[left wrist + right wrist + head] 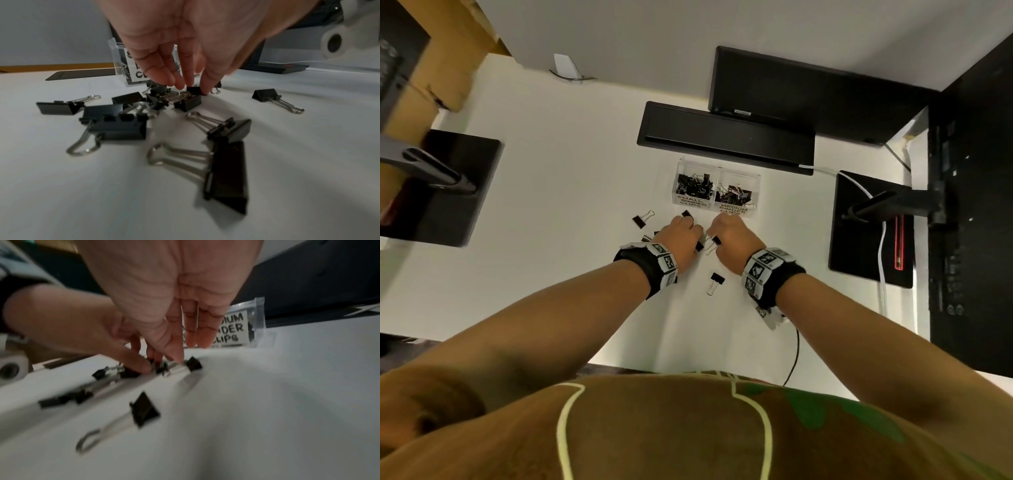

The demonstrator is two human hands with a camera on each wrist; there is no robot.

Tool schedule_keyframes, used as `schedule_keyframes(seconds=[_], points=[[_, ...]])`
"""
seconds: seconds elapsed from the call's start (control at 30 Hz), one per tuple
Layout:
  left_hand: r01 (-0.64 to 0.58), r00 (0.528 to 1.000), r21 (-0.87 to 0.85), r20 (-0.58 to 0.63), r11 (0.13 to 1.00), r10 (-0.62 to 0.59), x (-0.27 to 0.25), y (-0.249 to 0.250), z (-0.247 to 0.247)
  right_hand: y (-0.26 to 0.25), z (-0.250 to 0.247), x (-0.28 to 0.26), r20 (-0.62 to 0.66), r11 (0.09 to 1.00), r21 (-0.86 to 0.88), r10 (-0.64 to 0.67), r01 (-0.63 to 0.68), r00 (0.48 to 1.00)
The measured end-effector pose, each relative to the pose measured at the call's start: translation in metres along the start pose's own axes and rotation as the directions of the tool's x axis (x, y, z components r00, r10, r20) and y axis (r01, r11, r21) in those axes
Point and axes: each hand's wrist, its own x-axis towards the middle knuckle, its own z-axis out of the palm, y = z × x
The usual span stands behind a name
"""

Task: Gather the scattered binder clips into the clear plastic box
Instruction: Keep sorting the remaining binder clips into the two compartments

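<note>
With both the left hand and the right hand pinching binder clips on the desk just before the clear plastic box, tangled wire handles could drag neighbours or drop a medium clip into the small compartment.

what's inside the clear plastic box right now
The clear plastic box has two labelled compartments, each holding a pile of black binder clips. Their count and the box's floor are hidden.
</note>
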Motion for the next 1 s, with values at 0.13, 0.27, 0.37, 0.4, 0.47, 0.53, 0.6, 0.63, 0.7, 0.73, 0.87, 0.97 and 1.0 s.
schedule_keyframes(seconds=[0.13,0.27,0.37,0.4,0.47,0.53,0.6,0.63,0.7,0.73,0.87,0.97,1.0], points=[[-0.007,1.000,-0.016,-0.025,1.000,0.006,-0.001,0.003,0.004,0.004,0.019,-0.002,0.050,0.998,-0.044,0.044,-0.042,0.998],[-0.018,1.000,-0.033,-0.012,0.999,0.017,0.002,0.008,0.005,0.012,0.023,-0.008,0.017,0.994,0.032,0.105,-0.105,0.994],[-0.021,0.999,-0.063,-0.036,0.998,0.019,0.004,0.013,0.001,0.017,0.025,-0.020,-0.025,0.983,0.140,0.122,-0.118,0.992],[-0.008,0.998,-0.077,-0.058,0.997,0.003,0.004,0.014,-0.001,0.017,0.026,-0.024,-0.026,0.982,0.162,0.102,-0.097,0.994],[0.028,0.993,-0.099,-0.112,0.995,-0.039,0.005,0.011,-0.004,0.014,0.030,-0.033,-0.009,0.985,0.167,0.037,-0.035,0.999],[0.060,0.986,-0.097,-0.152,0.993,-0.075,0.007,0.004,-0.007,0.011,0.035,-0.040,0.039,0.989,0.147,-0.009,0.003,0.999],[0.085,0.983,-0.079,-0.157,0.993,-0.097,0.010,-0.003,-0.010,0.012,0.039,-0.044,0.100,0.992,0.128,-0.009,-0.004,0.995],[0.100,0.983,-0.071,-0.150,0.993,-0.109,0.011,-0.006,-0.011,0.012,0.040,-0.045,0.118,0.993,0.117,-0.001,-0.013,0.993],[0.126,0.984,-0.056,-0.123,0.990,-0.132,0.012,-0.009,-0.011,0.012,0.041,-0.045,0.113,0.992,0.121,0.013,-0.026,0.994],[0.133,0.985,-0.050,-0.105,0.990,-0.138,0.012,-0.009,-0.011,0.012,0.041,-0.046,0.099,0.991,0.129,0.016,-0.029,0.995],[0.159,0.983,-0.088,-0.074,0.983,-0.166,0.014,-0.008,-0.006,0.014,0.038,-0.047,0.069,0.989,0.149,0.015,-0.025,0.998],[0.165,0.977,-0.190,-0.102,0.968,-0.186,0.016,-0.011,-0.002,0.018,0.035,-0.048,0.048,0.981,0.185,0.045,-0.053,0.998],[0.165,0.974,-0.223,-0.117,0.961,-0.194,0.016,-0.012,-0.001,0.019,0.033,-0.047,0.037,0.974,0.214,0.068,-0.075,0.997]])
